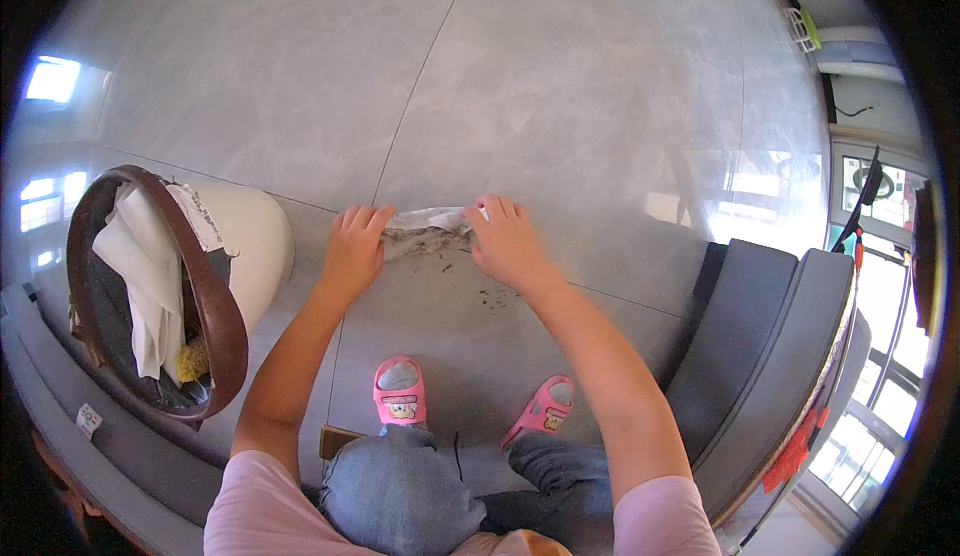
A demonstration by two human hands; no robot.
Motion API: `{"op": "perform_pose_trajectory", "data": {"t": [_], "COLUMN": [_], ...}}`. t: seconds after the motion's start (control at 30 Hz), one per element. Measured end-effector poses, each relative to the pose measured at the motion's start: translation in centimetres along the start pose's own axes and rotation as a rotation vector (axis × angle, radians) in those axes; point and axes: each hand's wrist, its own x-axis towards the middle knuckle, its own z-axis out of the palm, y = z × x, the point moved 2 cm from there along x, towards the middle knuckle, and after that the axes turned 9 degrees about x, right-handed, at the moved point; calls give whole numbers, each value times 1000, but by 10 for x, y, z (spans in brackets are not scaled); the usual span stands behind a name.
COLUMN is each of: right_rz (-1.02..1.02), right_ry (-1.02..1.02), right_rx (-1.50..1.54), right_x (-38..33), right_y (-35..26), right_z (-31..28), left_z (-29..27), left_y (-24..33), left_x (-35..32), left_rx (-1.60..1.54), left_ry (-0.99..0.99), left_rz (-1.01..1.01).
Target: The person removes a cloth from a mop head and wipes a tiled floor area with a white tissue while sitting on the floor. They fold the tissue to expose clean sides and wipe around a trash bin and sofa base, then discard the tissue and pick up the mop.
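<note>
Pinching a dirty cloth [427,232] by its ends, three o'clock from left hand [356,249], nine o'clock from right hand [505,247]

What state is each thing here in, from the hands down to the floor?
Left hand: closed on one end of the sheet
Right hand: closed on the other end
Sheet: stretched between the hands, soiled grey-brown
Specks: scattered loose
Floor: shiny, specks near the hands
Bin: open, white paper inside
Paper: crumpled
Slippers: worn
</note>
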Motion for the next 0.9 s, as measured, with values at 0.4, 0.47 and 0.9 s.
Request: {"op": "perform_pose_trajectory", "data": {"t": [0.4,0.47,0.9], "right_rz": [-177,-169,-28], "right_ry": [-135,-173,-32], "right_rx": [63,109,23], "right_x": [-14,-19,-17], "right_y": [23,27,15], "right_z": [21,25,35], "left_z": [33,27,40], "left_y": [-10,-1,15], "left_x": [-16,-17,-27], "left_rx": [108,75,2], "left_ry": [-61,-59,-40], "left_rz": [242,210,42]}}
